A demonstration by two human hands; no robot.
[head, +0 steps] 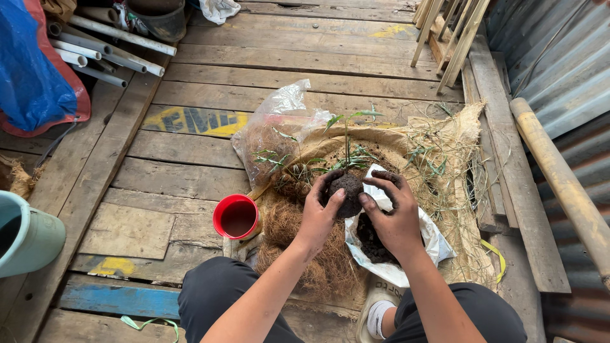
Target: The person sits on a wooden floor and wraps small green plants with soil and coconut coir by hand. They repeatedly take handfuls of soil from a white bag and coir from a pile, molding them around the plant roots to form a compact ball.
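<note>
Both my hands cup a dark ball of soil [346,192] with a thin green seedling [348,136] rising from it. My left hand [318,209] presses the ball's left side, and my right hand [394,213] wraps its right side. Under my right hand lies a white plastic bag [422,244] holding loose dark soil [372,244]. Brown coconut fibre [311,248] is piled beneath my left wrist.
A red cup [236,216] with liquid stands left of the fibre. A clear plastic bag [270,136] of fibre and burlap sacking [457,159] lie behind. A pale green bucket [25,235] is at far left, white pipes [108,44] at top left, corrugated metal wall [559,70] right.
</note>
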